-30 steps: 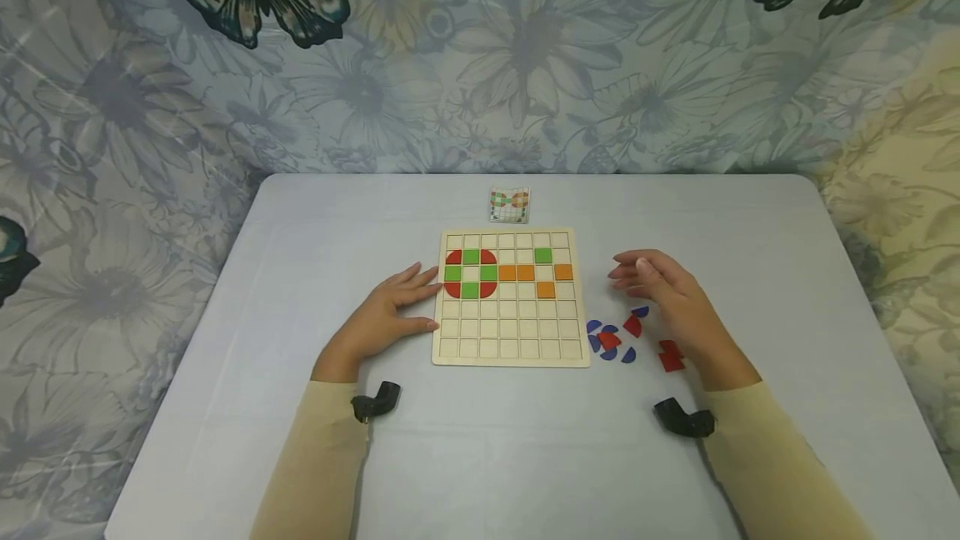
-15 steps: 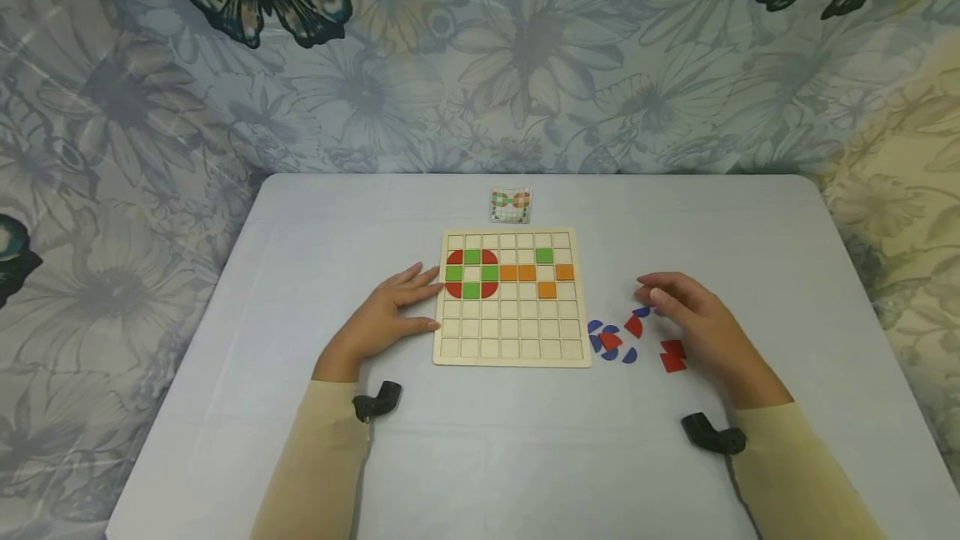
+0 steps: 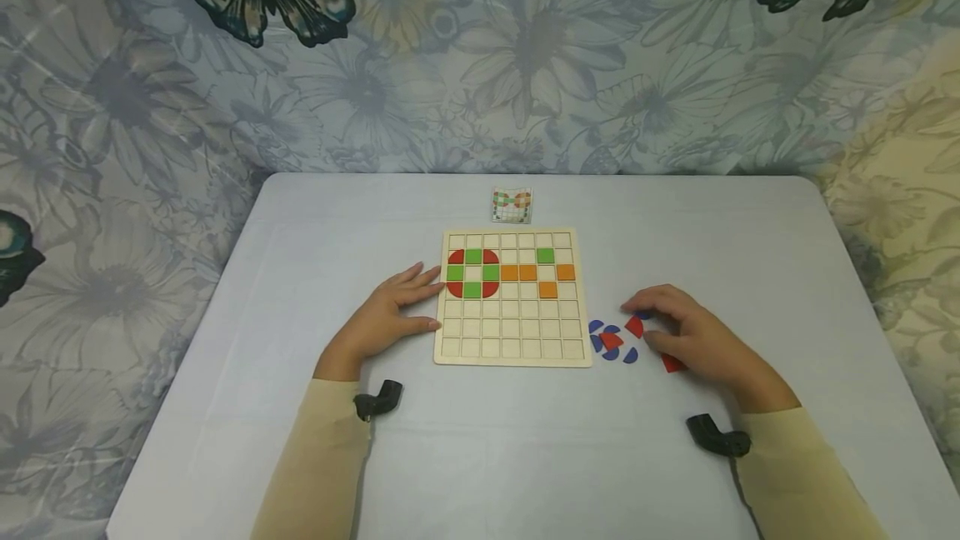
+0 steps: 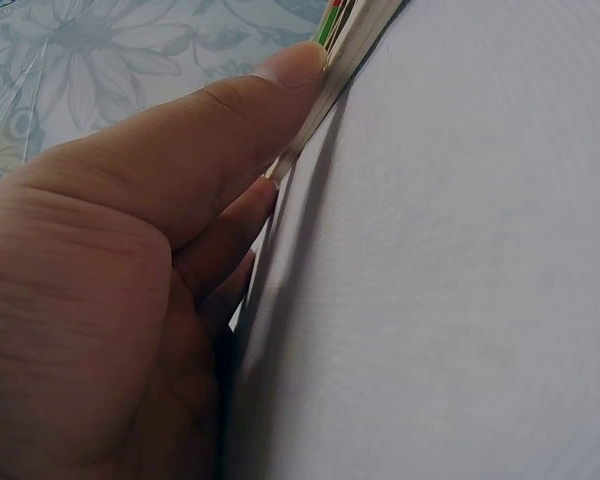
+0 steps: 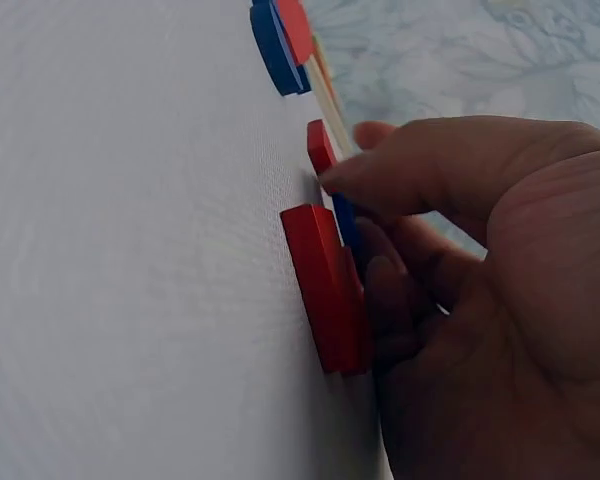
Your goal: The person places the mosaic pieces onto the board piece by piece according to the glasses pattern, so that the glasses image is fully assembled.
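A pale wooden board [image 3: 513, 342] with a square grid lies mid-table, holding red quarter-circles, green squares and orange squares. My left hand [image 3: 386, 315] rests flat beside it, fingertips and thumb touching its left edge; in the left wrist view the thumb [image 4: 290, 68] lies along that edge. To the board's right, my right hand [image 3: 693, 340] hovers low over loose pieces, index finger and thumb spread either side of a red quarter-circle [image 3: 634, 327]. No grip on it shows. Partly under the hand are a blue piece [image 3: 643, 316] and red squares [image 5: 325, 295].
Blue half-circles [image 3: 630, 355] and another red quarter-circle [image 3: 611, 342] lie loose by the board's right edge. A small printed pattern card [image 3: 512, 205] sits behind the board. The white table [image 3: 525, 457] meets a flowered backdrop [image 3: 540, 65] at its far edge.
My right hand first drew back to the right, then came down over the loose pieces, its thumb and index finger now around the red quarter-circle. The left hand has stayed at the board.
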Available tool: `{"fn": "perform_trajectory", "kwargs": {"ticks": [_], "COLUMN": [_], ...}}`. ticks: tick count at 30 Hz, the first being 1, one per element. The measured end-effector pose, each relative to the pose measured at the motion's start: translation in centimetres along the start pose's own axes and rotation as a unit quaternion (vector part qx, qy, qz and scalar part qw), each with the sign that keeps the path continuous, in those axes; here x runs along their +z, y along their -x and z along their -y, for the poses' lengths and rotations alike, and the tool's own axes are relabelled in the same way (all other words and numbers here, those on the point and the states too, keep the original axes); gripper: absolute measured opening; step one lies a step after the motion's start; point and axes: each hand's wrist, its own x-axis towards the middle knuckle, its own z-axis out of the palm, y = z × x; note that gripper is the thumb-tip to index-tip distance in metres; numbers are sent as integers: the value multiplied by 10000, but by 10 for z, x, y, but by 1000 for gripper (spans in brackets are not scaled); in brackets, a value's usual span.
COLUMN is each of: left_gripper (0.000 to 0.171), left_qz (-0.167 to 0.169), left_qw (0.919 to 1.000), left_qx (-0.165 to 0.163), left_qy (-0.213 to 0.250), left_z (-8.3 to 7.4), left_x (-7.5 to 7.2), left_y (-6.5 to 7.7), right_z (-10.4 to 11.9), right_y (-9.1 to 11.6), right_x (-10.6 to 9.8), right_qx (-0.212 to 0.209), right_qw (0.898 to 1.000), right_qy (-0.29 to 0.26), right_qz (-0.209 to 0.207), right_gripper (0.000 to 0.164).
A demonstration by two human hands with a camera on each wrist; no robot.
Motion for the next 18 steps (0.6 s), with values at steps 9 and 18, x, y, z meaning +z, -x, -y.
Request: {"fn": "perform_trajectory", "kwargs": {"ticks": [9, 18], "left_gripper": [73, 73], "left_qz": [-35, -34], "left_qw": [10000, 10000], "left_qx": [50, 62], "left_qy": [10, -9], "left_z": [2, 2], "left_x": [1, 1], "left_y": [-1, -1], "right_z": [8, 11], "right_y": [-4, -5], "right_x": [5, 5], "right_qx": [177, 401], "right_qw": [9981, 9964], "right_qy": [573, 721], "right_qz": [98, 169], "right_gripper": [27, 25]}}
